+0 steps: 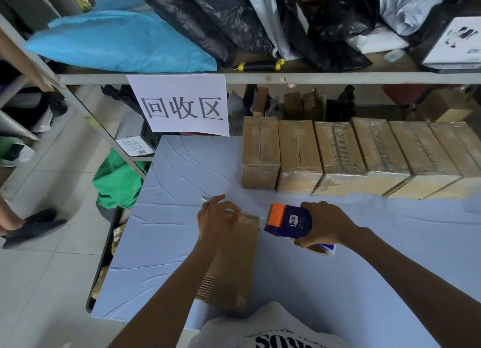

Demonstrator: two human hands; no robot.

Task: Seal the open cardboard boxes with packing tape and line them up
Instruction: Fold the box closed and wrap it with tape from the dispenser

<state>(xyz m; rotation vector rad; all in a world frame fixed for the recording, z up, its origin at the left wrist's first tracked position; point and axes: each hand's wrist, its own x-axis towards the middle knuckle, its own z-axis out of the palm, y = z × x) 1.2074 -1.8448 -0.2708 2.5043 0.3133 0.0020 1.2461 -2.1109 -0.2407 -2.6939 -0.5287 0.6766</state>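
Head view: the box (234, 259) being sealed lies on the blue table (171, 243) straight in front of the person, its long axis running from 6 o'clock near the body up to 12 o'clock, with the far end just under the left hand (217, 217). That hand sits at the box's 12 o'clock end, fingers curled, apparently pinching or pressing something thin at the edge, probably the tape end, though the strip itself is too faint to make out. The right hand (325, 224) is at 3 o'clock from that same end, just beside the box and off it, wrapped round a blue tape gun (289, 221) whose orange cutter points toward 9 o'clock, at the box corner. So the left hand is on the box and the right is beside it; I judge the coming move turns on the gun travelling along or across that far end while the left hand pins the box. The row (364, 157) of six taped boxes stands at 1 to 2 o'clock, well apart from the hands, with open table at its left end, the likely slot for this box once sealed.
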